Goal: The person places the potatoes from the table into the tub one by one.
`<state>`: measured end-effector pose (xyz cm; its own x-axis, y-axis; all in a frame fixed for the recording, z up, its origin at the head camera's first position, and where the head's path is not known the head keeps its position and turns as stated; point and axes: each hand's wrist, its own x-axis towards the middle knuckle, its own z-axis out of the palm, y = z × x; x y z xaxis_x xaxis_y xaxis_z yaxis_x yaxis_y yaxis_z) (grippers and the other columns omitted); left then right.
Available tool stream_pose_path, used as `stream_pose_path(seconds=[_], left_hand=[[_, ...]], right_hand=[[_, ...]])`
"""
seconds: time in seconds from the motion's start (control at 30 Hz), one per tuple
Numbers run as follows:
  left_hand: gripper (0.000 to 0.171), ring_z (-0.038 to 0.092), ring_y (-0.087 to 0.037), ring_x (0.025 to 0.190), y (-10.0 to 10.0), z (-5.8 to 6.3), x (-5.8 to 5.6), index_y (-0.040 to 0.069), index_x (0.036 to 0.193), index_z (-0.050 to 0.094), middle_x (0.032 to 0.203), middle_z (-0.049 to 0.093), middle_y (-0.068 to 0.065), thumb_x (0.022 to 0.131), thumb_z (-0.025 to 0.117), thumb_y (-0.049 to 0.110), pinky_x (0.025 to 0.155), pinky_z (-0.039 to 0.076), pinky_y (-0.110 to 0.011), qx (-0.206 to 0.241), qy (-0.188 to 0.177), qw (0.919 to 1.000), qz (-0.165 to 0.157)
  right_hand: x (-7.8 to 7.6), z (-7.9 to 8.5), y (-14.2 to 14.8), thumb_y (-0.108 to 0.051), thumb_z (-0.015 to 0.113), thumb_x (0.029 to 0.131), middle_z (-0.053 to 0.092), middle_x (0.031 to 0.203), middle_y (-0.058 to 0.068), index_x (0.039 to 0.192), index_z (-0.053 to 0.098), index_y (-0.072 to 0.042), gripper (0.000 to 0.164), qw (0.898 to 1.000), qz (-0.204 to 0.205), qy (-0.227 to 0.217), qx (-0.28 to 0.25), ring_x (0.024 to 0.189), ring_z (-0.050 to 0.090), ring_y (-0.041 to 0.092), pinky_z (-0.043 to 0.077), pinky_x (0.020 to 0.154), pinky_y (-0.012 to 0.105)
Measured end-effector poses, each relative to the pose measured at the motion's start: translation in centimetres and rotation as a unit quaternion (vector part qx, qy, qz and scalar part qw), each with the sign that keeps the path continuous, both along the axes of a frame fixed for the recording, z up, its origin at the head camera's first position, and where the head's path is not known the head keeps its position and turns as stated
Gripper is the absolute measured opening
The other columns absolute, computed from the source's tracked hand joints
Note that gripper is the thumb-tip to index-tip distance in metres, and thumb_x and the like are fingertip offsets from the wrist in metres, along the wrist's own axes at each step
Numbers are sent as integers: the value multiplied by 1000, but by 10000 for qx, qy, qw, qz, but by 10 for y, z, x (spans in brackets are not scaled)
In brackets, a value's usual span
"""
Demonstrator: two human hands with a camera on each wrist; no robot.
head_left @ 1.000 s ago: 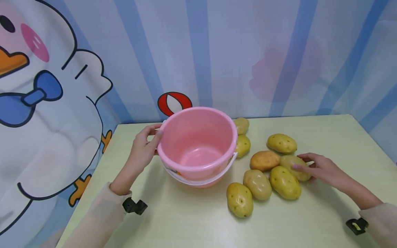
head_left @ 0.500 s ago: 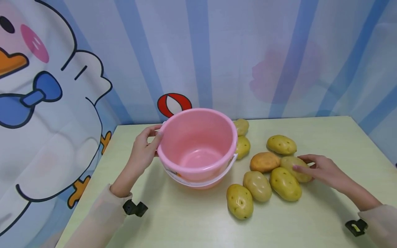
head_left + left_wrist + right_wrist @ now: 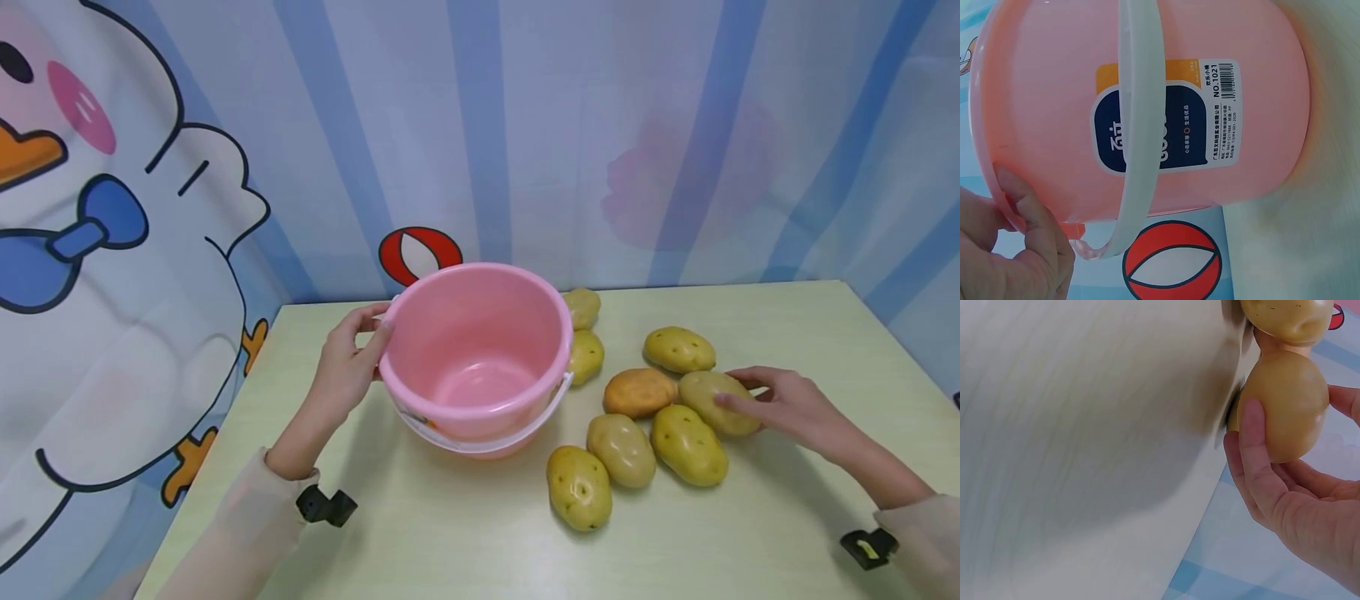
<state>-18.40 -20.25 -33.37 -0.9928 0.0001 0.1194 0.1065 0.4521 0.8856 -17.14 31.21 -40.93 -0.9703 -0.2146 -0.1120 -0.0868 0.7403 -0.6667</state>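
In the head view my left hand (image 3: 343,358) grips the rim of a pink bucket (image 3: 480,329) at its left side. The left wrist view shows thumb and fingers on that rim, beside the white handle (image 3: 1141,112). My right hand (image 3: 798,412) holds a pale yellow potato (image 3: 711,400) between thumb and fingers, at the right end of a group of potatoes. In the right wrist view this potato (image 3: 1288,406) sits within the fingers; whether it touches the table cannot be told. The visible inside of the bucket holds nothing.
Around the held potato lie a brown potato (image 3: 640,392), a yellow potato (image 3: 688,446) and several others. Two potatoes are partly hidden behind the bucket's right side. The pale table (image 3: 465,533) ends at a printed curtain (image 3: 555,125) at the back.
My right hand has shifted slightly right with the potato, its thumb now further onto it. The left hand and bucket have stayed in place.
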Motion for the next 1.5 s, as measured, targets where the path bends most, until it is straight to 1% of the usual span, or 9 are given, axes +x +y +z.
stream_pose_path(seconds=[0.13, 0.3, 0.53, 0.63, 0.83, 1.1, 1.23, 1.33, 1.5], left_hand=[[46, 68, -33, 87, 0, -1, 0, 5, 145, 47, 126, 53, -19, 105, 53, 28, 67, 59, -25, -26, 23, 10000, 20], [44, 68, -34, 85, 0, 0, 0, 6, 144, 48, 124, 53, -19, 105, 53, 26, 65, 59, -25, 67, 46, 10000, 11], [45, 68, -25, 78, -1, -1, 1, 3, 144, 48, 124, 52, -20, 104, 54, 25, 65, 58, -22, 121, 52, 9999, -15], [45, 68, -23, 77, -1, -1, 1, 4, 143, 48, 124, 52, -20, 104, 54, 25, 65, 58, -22, 82, 57, 10000, 9], [46, 68, -29, 83, 1, -1, 0, 4, 144, 48, 126, 52, -20, 104, 54, 26, 66, 59, -24, 45, 73, 10000, 39], [45, 68, -32, 84, 1, 0, 1, 5, 144, 47, 126, 52, -19, 104, 54, 25, 65, 59, -24, 78, 64, 9999, 33], [45, 68, -34, 84, 1, -1, 0, 5, 144, 47, 126, 52, -19, 104, 54, 26, 66, 59, -25, 41, 45, 10000, 45], [46, 68, -35, 84, 1, -1, 0, 5, 144, 47, 126, 52, -19, 104, 54, 27, 66, 59, -24, 41, 52, 10000, 36], [46, 68, -30, 81, 0, 0, 1, 4, 144, 47, 125, 52, -20, 104, 54, 27, 65, 58, -22, 117, 76, 9999, 2]], right_hand=[[0, 3, 1, -38, 63, 98, 53, 131, 36, 137, 48, 14, 67, 10000, -17, 4, 3, 96, 67, 33, 57, 64, 34], [0, 8, 2, -37, 63, 98, 55, 130, 35, 137, 48, 14, 66, 10000, -23, 41, 7, 93, 67, 31, 57, 64, 35], [-1, 19, 2, -36, 62, 99, 51, 131, 38, 138, 48, 14, 64, 9998, 31, 176, 45, 93, 67, 31, 57, 65, 36], [-2, 24, 2, -35, 62, 100, 51, 131, 37, 138, 47, 13, 63, 9998, 50, 173, 13, 94, 67, 31, 58, 65, 36], [-5, 37, 1, -34, 61, 100, 52, 131, 37, 139, 46, 13, 64, 9999, 62, 160, 11, 95, 67, 31, 58, 65, 34], [-13, 54, -3, -35, 64, 98, 53, 130, 33, 140, 48, 10, 63, 9994, 117, 319, 74, 89, 66, 14, 57, 65, 30], [-14, 64, -6, -36, 64, 98, 55, 130, 30, 141, 48, 7, 62, 9992, 154, 380, -42, 86, 65, 5, 57, 66, 30], [-16, 72, -9, -34, 64, 98, 56, 130, 28, 141, 49, 5, 60, 9985, 223, 471, -140, 85, 65, 3, 57, 66, 29], [-19, 87, -18, -34, 64, 98, 57, 130, 25, 142, 50, 3, 59, 9980, 294, 529, -166, 85, 66, 5, 57, 67, 28]])
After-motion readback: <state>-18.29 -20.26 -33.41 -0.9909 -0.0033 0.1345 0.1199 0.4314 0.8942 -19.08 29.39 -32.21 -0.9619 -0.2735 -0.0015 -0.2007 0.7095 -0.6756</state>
